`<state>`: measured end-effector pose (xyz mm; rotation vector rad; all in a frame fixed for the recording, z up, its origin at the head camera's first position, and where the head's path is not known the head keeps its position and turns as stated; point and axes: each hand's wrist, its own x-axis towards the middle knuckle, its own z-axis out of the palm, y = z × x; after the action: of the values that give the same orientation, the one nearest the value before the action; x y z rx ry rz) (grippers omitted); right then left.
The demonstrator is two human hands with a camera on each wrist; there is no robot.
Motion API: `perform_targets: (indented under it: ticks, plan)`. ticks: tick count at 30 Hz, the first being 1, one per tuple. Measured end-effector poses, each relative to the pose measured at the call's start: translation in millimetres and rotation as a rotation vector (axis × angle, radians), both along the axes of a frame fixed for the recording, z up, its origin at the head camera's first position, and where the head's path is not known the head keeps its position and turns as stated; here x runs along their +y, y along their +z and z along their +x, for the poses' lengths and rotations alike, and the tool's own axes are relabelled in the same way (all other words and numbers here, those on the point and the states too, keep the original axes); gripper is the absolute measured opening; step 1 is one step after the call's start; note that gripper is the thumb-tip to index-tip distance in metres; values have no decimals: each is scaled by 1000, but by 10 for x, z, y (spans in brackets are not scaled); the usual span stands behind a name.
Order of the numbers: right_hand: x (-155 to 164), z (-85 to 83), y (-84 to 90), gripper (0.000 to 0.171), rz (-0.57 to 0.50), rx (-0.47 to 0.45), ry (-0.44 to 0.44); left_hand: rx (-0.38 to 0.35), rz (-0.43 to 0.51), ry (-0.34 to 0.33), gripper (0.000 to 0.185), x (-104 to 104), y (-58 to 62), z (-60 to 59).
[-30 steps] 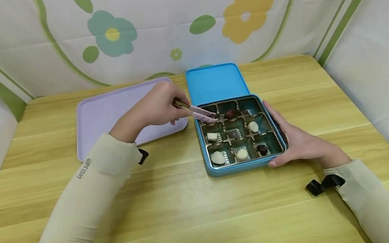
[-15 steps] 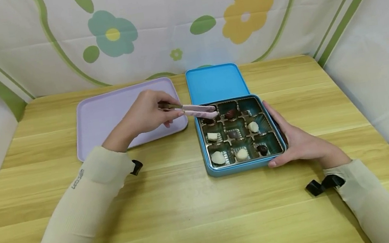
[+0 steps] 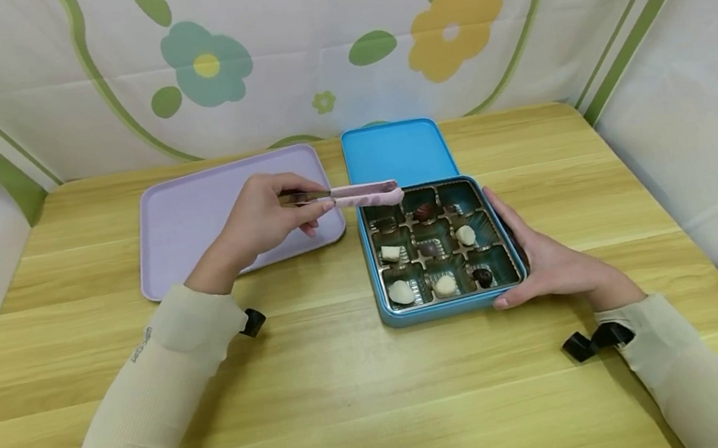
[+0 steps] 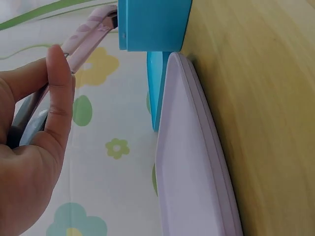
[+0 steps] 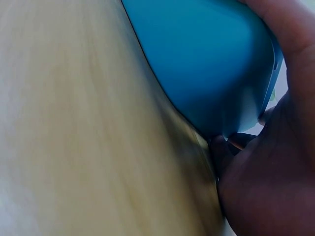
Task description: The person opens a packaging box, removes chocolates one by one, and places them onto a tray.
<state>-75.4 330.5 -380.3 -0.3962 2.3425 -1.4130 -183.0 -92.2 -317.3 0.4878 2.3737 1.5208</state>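
Note:
My left hand [image 3: 265, 218] pinches a pair of tongs [image 3: 365, 195] with pink, patterned arms. Their tips hover over the back-left corner of a blue tin [image 3: 453, 306]. In the left wrist view a small dark brown piece, apparently a chocolate [image 4: 114, 20], shows between the tips. The tin's divided insert holds white and dark chocolates, among them a white one [image 3: 444, 286] at the front and a dark ribbed one [image 3: 425, 212] at the back. My right hand [image 3: 553, 262] grips the tin's right side, thumb at the front corner; in the right wrist view its fingers are partly hidden.
A lilac tray [image 3: 191, 209] lies at the back left, partly under my left hand. Behind the tin is a blue lid [image 3: 397, 151]. A flowered cloth [image 3: 317, 23] stands along the back of the wooden table [image 3: 355, 393].
My left hand has moved left, and the tongs have lifted from the tin's back-left compartment to above its edge. The right hand and tin stay in place.

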Motion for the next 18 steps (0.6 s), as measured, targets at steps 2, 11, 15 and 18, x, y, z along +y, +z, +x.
perform_targets:
  ticks: [2, 11, 15, 18]
  plan:
    - [1, -3, -6, 157, -3, -8, 2, -4, 30, 17, 22, -20, -13, 17]
    - [16, -15, -6, 156, -3, -10, 1, 31, 93, 75, 25, -118, -38, 44]
    - [6, -21, -12, 156, -12, -11, 2, 30, 127, 119, 24, -188, -38, 74]
    - [1, -23, -11, 156, -21, -17, 2, 23, 141, 146, 25, -263, -44, 92]
